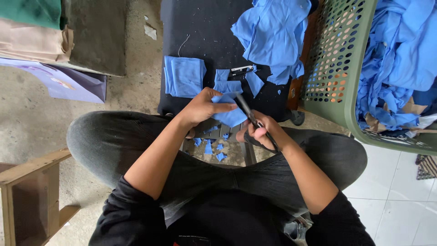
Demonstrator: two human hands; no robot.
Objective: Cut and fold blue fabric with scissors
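Holding a small blue fabric piece [230,114] pinched between thumb and fingers, the left hand [203,106] keeps it above the lap, just ahead of the black table [200,27] edge. The right hand [262,132] is closed around black scissors [251,118], whose long axis runs up and left from the grip, blades meeting the cloth's right edge. Blue scraps [214,148] lie below, between the knees.

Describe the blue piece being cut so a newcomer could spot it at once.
Start at the black work surface before the seated person's knees. At its near edge, the left hand pinches a small blue fabric piece, met by black scissors in the right hand. Unlike the folded blue stack lying flat behind, it is held up.
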